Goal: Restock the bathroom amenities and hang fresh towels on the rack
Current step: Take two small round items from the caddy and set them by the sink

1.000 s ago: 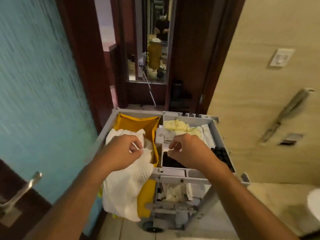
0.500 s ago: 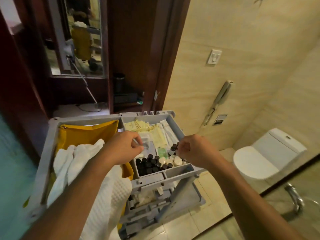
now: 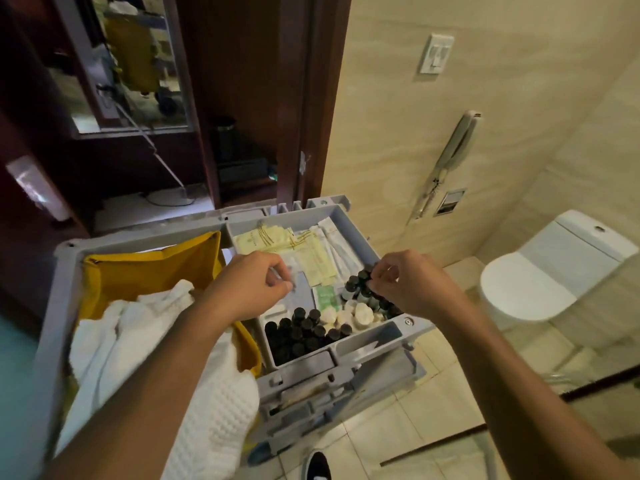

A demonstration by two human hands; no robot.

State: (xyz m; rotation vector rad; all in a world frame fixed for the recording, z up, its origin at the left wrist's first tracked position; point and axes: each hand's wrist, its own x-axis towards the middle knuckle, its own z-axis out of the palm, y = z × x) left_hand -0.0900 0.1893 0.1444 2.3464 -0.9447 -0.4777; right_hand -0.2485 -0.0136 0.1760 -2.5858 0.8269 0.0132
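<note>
Head view: right hand (image 3: 412, 285) has reached dark bottles (image 3: 358, 284).

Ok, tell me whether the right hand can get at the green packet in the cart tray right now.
Probably yes. The right hand hovers over the dark bottles just right of the green packet, which lies uncovered in the open tray. Its fingers are curled, perhaps round a bottle.

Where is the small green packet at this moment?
Head view, centre: the green packet lies in the grey cart tray between the left hand and right hand, just beyond the dark bottles.
</note>
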